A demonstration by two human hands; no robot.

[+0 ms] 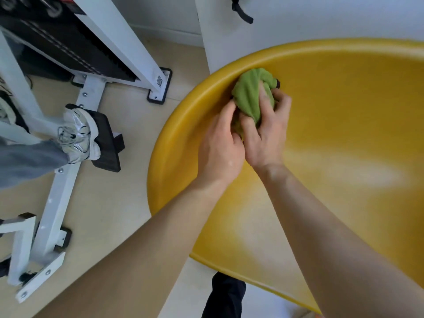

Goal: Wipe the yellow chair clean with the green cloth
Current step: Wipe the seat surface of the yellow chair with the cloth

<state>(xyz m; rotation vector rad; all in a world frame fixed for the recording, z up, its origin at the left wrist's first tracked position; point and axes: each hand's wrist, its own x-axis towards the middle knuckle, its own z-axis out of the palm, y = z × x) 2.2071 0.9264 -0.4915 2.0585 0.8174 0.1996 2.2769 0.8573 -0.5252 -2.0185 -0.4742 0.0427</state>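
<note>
Bunching the soft, light green cloth (251,92) against the inner rim of the rigid, smooth yellow chair (332,125), left hand (220,152) and right hand (266,134) clench fingers (263,97) around its wadded lower half, likely the securest hold.

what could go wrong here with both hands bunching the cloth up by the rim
The green cloth is wadded between the left hand and right hand, so little fabric meets the yellow chair; streaks may stay. Pressing near the rim might tip or slide the chair toward the white metal frame.
</note>
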